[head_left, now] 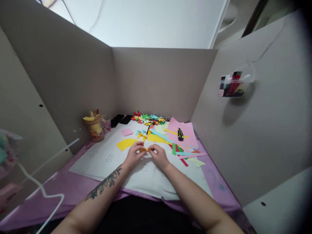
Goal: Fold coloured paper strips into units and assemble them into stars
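Note:
Both hands meet over the white sheet (117, 165) on the table. My left hand (135, 152) is closed, its fingertips pinching a small folded piece of yellow paper (146, 149). From the other side, the thumb and finger of my right hand (158, 154) pinch the same piece. Just beyond my fingers lie small folded yellow pieces (144, 137) and small light-blue ones (139, 132). A flat yellow sheet (125, 144) rests beyond my left hand. Another yellow sheet (157, 138) is beyond my right.
Colourful folded paper stars (148, 119) are heaped at the back. A utility knife (180, 134) lies on pink paper (192, 131), near loose paper strips (186, 156). Pink square notes (127, 132), black phone-like slabs (126, 119) and a decorated pot (95, 126) stand left. Panels (163, 81) enclose the table.

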A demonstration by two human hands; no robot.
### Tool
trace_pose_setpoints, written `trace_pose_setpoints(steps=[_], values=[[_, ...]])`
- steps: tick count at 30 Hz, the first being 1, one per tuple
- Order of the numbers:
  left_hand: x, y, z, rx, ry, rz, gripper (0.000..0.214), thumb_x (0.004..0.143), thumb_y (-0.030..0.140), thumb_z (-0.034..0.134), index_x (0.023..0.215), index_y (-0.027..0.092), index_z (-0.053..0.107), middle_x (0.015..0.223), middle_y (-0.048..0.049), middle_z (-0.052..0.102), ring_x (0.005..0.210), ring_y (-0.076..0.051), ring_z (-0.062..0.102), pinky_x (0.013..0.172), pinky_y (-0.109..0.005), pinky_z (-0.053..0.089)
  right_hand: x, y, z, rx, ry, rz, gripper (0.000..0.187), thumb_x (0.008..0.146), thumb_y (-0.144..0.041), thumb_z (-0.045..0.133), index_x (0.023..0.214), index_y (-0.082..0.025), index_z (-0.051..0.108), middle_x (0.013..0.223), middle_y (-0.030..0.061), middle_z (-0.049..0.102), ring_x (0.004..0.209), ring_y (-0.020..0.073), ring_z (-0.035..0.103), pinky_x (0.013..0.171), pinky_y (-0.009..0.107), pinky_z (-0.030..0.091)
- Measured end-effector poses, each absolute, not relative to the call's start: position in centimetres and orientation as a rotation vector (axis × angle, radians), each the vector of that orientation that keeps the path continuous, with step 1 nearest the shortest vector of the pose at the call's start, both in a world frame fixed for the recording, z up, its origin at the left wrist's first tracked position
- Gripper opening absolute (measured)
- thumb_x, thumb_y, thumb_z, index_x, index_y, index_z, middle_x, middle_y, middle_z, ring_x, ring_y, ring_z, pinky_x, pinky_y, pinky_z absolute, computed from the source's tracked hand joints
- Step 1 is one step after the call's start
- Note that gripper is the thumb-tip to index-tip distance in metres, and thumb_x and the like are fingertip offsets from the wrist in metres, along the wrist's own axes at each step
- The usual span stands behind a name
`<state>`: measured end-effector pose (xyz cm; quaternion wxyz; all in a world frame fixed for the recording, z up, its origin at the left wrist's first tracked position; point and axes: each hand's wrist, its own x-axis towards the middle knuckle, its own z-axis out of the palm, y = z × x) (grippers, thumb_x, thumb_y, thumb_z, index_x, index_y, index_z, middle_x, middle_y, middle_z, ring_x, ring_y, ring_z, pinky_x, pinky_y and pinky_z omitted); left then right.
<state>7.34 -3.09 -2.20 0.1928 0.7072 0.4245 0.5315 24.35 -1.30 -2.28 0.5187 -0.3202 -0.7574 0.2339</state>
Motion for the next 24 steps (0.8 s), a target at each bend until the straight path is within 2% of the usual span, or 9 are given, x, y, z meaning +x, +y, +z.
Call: trace_pose_setpoints(steps=[3, 8, 11, 15, 24], values=[[7.30, -2.84, -2.36, 1.958, 1.183, 1.472, 0.007, 0.071, 0.022, 0.069, 0.077, 0.018, 0.069, 0.105, -0.0099, 0.061, 0.102, -0.022, 0.057, 0.085, -0.034, 0.048, 24.46, -1.43, -2.09, -0.770, -1.793, 0.566, 0.009, 0.080, -0.020, 0.056, 0.073, -0.020, 0.061, 0.077, 0.0040, 0.065, 0.075, 0.0185, 0.059, 0.072, 0.033, 0.047], [7.17, -2.80, -2.40, 1.927, 1.162, 1.469, 0.005, 0.073, 0.023, 0.067, 0.074, 0.018, 0.067, 0.089, -0.0069, 0.067, 0.086, -0.018, 0.063, 0.078, -0.032, 0.050, 24.31, -1.49, -1.93, -0.746, -1.790, 0.626, 0.007, 0.079, -0.019, 0.056, 0.074, -0.020, 0.061, 0.081, 0.0042, 0.064, 0.078, 0.0183, 0.059, 0.073, 0.032, 0.047], [7.13, -2.91, -2.22, 1.925, 1.160, 1.492, 0.005, 0.074, 0.022, 0.066, 0.072, 0.018, 0.066, 0.084, -0.0057, 0.067, 0.082, -0.018, 0.063, 0.078, -0.031, 0.050, 24.09, -1.36, -2.12, -0.739, -1.783, 0.686, 0.005, 0.076, -0.017, 0.057, 0.078, -0.020, 0.060, 0.086, 0.0045, 0.063, 0.081, 0.0175, 0.059, 0.071, 0.030, 0.048], [7.17, -3.03, -1.99, 1.941, 1.153, 1.511, 0.005, 0.073, 0.020, 0.065, 0.069, 0.018, 0.066, 0.081, -0.0048, 0.067, 0.082, -0.017, 0.062, 0.080, -0.031, 0.049, 23.88, -1.12, -2.57, -0.772, -1.749, 0.737, 0.008, 0.075, -0.017, 0.056, 0.082, -0.019, 0.059, 0.084, 0.0034, 0.061, 0.073, 0.0152, 0.058, 0.065, 0.027, 0.048], [7.40, -3.28, -1.67, 1.965, 1.135, 1.502, 0.007, 0.073, 0.020, 0.066, 0.067, 0.018, 0.066, 0.079, -0.0050, 0.068, 0.079, -0.017, 0.063, 0.078, -0.031, 0.049, 23.96, -1.28, -2.28, -0.781, -1.742, 0.688, 0.004, 0.074, -0.017, 0.058, 0.070, -0.019, 0.059, 0.076, 0.0020, 0.061, 0.071, 0.0158, 0.056, 0.065, 0.028, 0.044]])
